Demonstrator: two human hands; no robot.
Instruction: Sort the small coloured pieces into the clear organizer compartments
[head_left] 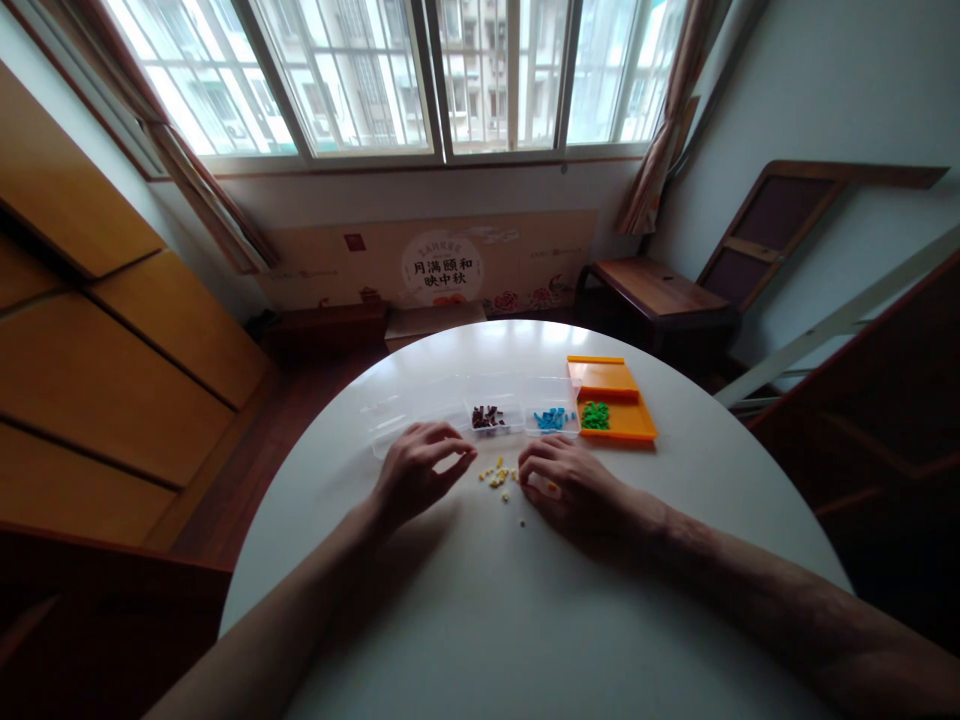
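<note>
We see the yellow bits (499,473) scattered loosely on the counter (487,620), just below the middle of the frame, between the two hands. Most lie in a small cluster; a single bit sits apart, a little lower in the frame.

Our left hand (421,468) is just left of the cluster, thumb and forefinger brought almost together at the tips; we cannot tell whether anything is pinched there. Our right hand (568,475) is at the right edge of the cluster with its fingers curled downward, and the fingertips are too hidden for us to say whether they close on a bit.

We judge the yellow bits to be very light and stiff, probably hard plastic, so they should not crush under a firm pinch. Being so small, and on what looks like a smooth top, they could skid or flick away if we press off-centre. We would take each across opposite sides with the tips of thumb and forefinger, coming from above.

Above the hands in the frame, the clear box (514,420) holds brown bits (487,416) and blue bits (551,419) in separate compartments. To its right, green bits (595,415) lie in the orange tray (630,420).
</note>
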